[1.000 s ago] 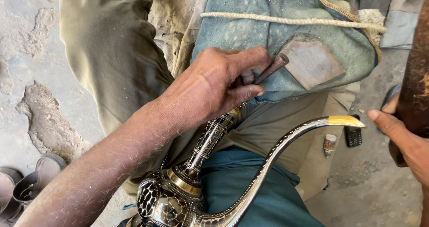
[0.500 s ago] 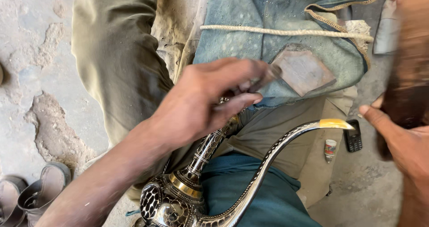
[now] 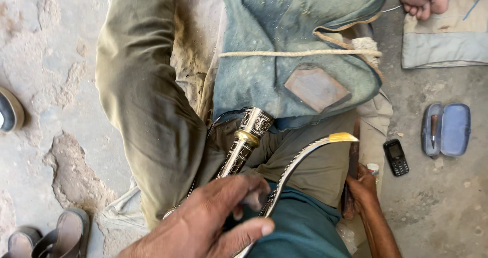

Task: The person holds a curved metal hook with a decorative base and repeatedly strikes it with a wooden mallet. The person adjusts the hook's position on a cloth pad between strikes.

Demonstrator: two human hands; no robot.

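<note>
The metal pot (image 3: pixel 244 143) lay across my lap; my left hand (image 3: pixel 213 222) had slid down from its neck to grip its body, while my right hand (image 3: pixel 362 187) held a dark tool (image 3: pixel 351 176).

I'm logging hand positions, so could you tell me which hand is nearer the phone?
Right. The right hand grips a dark tool just left of the phone on the floor. The left hand is farther left, on the ornate metal pot in the lap.
</note>
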